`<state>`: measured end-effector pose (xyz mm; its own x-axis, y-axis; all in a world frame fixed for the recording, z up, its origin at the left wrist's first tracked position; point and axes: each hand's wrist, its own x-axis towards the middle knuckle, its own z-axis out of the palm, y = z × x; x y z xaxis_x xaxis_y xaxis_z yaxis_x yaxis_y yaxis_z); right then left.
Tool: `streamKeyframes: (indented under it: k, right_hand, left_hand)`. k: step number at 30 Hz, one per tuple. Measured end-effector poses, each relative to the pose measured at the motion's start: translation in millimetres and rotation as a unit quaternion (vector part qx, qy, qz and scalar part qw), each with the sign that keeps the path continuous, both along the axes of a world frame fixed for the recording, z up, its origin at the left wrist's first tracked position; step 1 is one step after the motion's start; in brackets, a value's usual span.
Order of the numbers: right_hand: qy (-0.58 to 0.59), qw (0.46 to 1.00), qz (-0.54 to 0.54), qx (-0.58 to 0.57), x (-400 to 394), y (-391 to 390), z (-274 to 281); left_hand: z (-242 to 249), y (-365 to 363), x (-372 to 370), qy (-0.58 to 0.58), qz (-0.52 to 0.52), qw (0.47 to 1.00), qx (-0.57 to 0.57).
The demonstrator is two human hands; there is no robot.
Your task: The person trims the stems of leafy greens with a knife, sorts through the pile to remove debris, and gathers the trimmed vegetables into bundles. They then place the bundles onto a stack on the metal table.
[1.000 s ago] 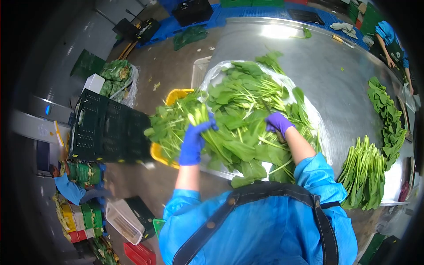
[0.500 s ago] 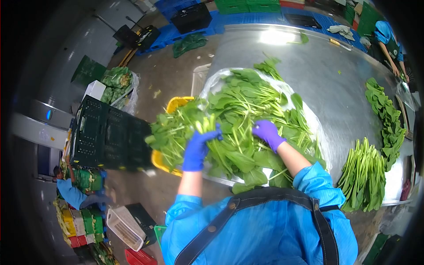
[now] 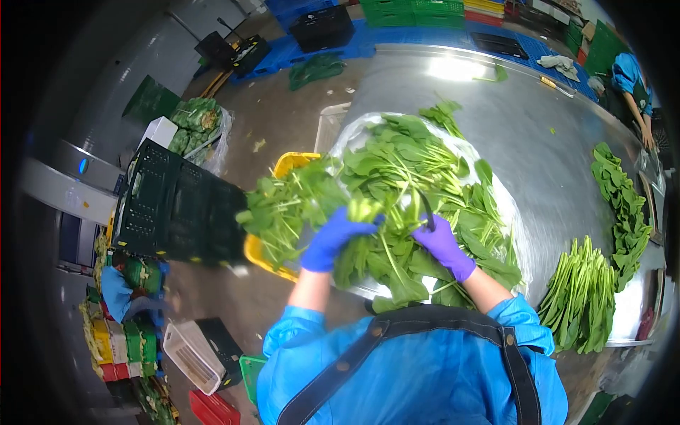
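Observation:
My left hand (image 3: 336,239), in a blue-purple glove, is closed around the pale stems of a bunch of leafy greens (image 3: 365,211). Just to its right, my right hand (image 3: 445,246), gloved in purple, is closed on a thin dark curved blade (image 3: 426,205) that points up and away; its handle is hidden in the fingers. Beneath both hands, a big heap of leafy greens (image 3: 407,152) lies on a clear plastic sheet (image 3: 506,205) on the metal table. More greens spread over a yellow crate (image 3: 294,161) at the table's left edge.
The metal table (image 3: 538,159) carries a row of trimmed bunches (image 3: 582,294) and another leafy row (image 3: 623,205) at right. A co-worker (image 3: 630,81) stands at far right, another person (image 3: 120,290) at far left. A dark green crate (image 3: 180,202) stands left of the yellow one.
My left hand has moved right with the bunch, closer to my right hand. The dark blade now shows above my right hand. The person at far left has lowered an arm.

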<state>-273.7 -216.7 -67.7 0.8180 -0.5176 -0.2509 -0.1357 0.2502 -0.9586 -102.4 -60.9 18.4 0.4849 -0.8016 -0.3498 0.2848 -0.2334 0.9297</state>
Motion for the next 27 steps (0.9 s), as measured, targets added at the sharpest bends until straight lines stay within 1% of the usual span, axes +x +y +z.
streamKeyframes:
  k: [2,3,4,5,6,8,9,11,12,14,15,16,17,18,20,22,23,24,25,26,27]
  right_hand:
    - [-0.06,0.99,0.008,-0.129,-3.7,5.1,-10.6]
    - [-0.06,0.99,0.009,-0.13,-6.0,7.8,-8.2]
    - [-0.075,0.989,0.04,-0.12,-8.3,10.4,-4.5]
    - [-0.089,0.987,0.069,-0.111,-10.5,11.4,0.4]
    - [-0.089,0.987,0.069,-0.112,-13.1,10.4,5.6]
    - [-0.044,0.978,0.1,-0.176,-18.6,4.1,15.9]
    - [-0.046,0.978,0.097,-0.179,-22.6,-1.9,17.7]
    - [-0.072,0.97,0.042,-0.228,-34.7,-15.0,18.2]
    - [-0.071,0.97,0.043,-0.228,-38.3,-20.3,24.6]
    - [0.013,0.926,-0.042,-0.375,-44.7,-28.8,43.1]
    - [0.017,0.927,-0.039,-0.372,-45.4,-29.8,49.1]
    - [-0.008,0.892,-0.06,-0.447,-43.5,-31.0,55.4]
    - [-0.033,0.85,-0.081,-0.519,-42.4,-31.4,62.6]
    - [-0.031,0.851,-0.081,-0.518,-43.9,-29.9,73.3]
    - [0.003,0.861,0.046,-0.506,-45.1,-24.1,91.5]
    - [-0.017,0.853,0.059,-0.517,-40.4,-19.2,89.5]
    - [-0.005,0.841,0.059,-0.538,-37.8,-18.2,86.9]
    - [0.007,0.827,0.059,-0.559,-36.1,-18.2,85.1]
    - [0.007,0.827,0.06,-0.559,-36.1,-17.9,84.1]
    - [0.007,0.831,0.055,-0.553,-36.6,-17.3,83.1]
    - [0.008,0.836,0.05,-0.547,-37.3,-17.0,81.6]
  left_hand:
    - [-8.9,-12.9,-7.4,-0.059,-0.156,0.985,-0.034]
    - [-15.0,-19.9,-10.0,-0.039,-0.193,0.979,-0.048]
    - [-19.3,-26.1,-10.7,-0.039,-0.193,0.979,-0.049]
    - [-23.2,-32.1,-10.6,0.009,-0.226,0.972,-0.07]
    - [-29.2,-37.3,-10.5,0.058,-0.258,0.96,-0.092]
    - [-41.5,-42.8,-8.5,0.037,-0.269,0.958,-0.091]
    - [-34.8,-42.0,-11.2,0.005,-0.252,0.961,-0.111]
    - [-3.4,-33.7,-20.9,-0.052,-0.21,0.968,-0.13]
    - [6.4,-31.3,-20.9,-0.051,-0.209,0.968,-0.13]
    - [18.0,-25.7,-24.5,-0.236,-0.214,0.926,-0.203]
    - [30.1,-24.9,-31.7,-0.26,-0.212,0.928,-0.162]
    - [26.9,-23.3,-34.2,-0.257,-0.212,0.929,-0.161]
    - [21.9,-21.8,-36.8,-0.351,-0.235,0.9,-0.111]
    - [16.0,-21.0,-39.3,-0.44,-0.256,0.858,-0.059]
    - [7.2,-23.7,-45.5,-0.434,-0.267,0.857,-0.072]
    - [10.9,-25.0,-54.2,-0.503,-0.262,0.82,-0.08]
    - [12.2,-26.6,-54.9,-0.502,-0.262,0.82,-0.08]
    - [13.6,-28.6,-54.3,-0.475,-0.306,0.823,-0.065]
    - [14.9,-29.6,-54.4,-0.446,-0.348,0.823,-0.048]
    - [17.4,-30.0,-55.8,-0.446,-0.347,0.824,-0.048]
    - [20.4,-30.3,-57.7,-0.437,-0.36,0.824,-0.013]
